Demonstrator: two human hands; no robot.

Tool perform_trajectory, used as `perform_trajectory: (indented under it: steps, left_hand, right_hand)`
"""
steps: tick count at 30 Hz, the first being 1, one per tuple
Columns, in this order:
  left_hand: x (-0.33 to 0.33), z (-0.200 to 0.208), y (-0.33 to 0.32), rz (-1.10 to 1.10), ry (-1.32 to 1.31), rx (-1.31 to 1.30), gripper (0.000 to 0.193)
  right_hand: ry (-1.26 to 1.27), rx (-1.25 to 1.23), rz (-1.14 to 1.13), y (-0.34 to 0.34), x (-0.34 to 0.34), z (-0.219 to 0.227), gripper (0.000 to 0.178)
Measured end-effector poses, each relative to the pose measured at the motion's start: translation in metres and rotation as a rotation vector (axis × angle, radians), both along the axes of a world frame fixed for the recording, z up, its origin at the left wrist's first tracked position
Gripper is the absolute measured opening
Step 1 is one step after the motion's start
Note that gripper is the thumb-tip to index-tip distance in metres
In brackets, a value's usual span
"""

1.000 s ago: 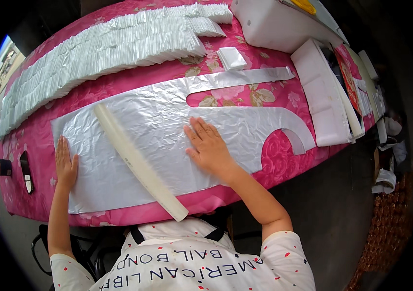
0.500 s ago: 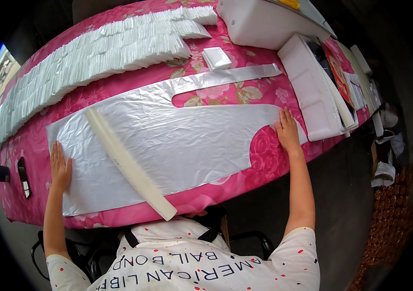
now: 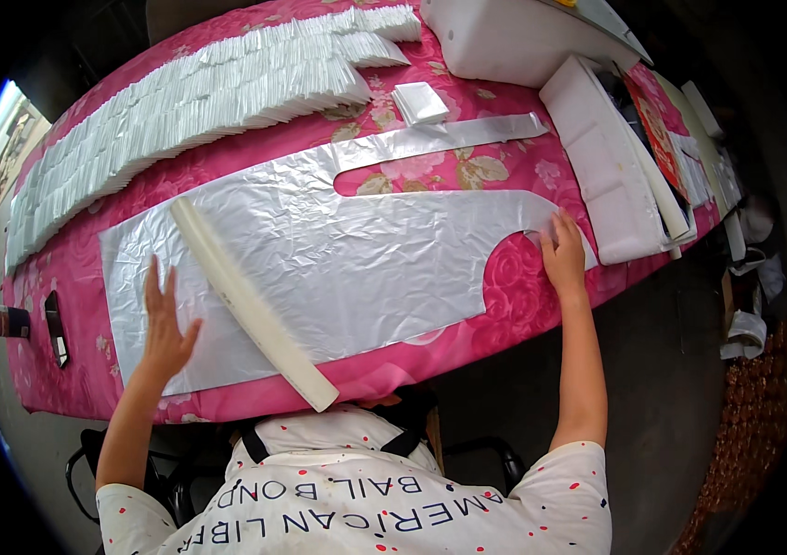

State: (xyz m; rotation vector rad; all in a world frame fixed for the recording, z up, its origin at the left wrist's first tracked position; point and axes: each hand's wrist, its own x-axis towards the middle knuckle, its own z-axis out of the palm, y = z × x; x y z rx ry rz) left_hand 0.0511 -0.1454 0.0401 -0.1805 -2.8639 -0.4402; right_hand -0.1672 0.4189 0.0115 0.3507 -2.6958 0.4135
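Observation:
A thin silvery-white plastic apron (image 3: 393, 268) lies spread and wrinkled on the table, with a long strap at its far side and a curved cutout at its right end. Across its left part, at a slant, rests a long cream plastic pipe (image 3: 255, 310). My left hand (image 3: 166, 324) is just over the apron's left part, left of the pipe, fingers spread and holding nothing. At the right end my right hand (image 3: 562, 254) has its fingers bent on the apron's narrow near strap, whose inner edge curls up beside the thumb.
Rows of folded white plastic pieces (image 3: 190, 106) line the far left. A small folded stack (image 3: 419, 103) sits past the strap. White foam boxes (image 3: 606, 166) stand at the right. A dark phone (image 3: 56, 328) and a jar (image 3: 2, 320) are at the left edge of the pink flowered tablecloth (image 3: 393, 361).
My left hand has come off the apron's left edge and moved right, fingers spreading. The right hand's fingers, flat on the strap before, have bent. The pipe stays across the apron.

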Motion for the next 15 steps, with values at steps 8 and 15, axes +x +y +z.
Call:
perform_trajectory:
  steps: [8,15]
  left_hand:
    - [-0.052,0.031,0.119,-0.422,0.028,0.149,0.074]
    - [-0.066,0.028,0.15,-0.431,-0.014,0.267,0.075]
  right_hand:
    - [-0.019,-0.038,-0.039,-0.007,-0.028,0.012,0.034]
    - [-0.535,-0.03,-0.154,0.03,-0.06,0.043,0.038]
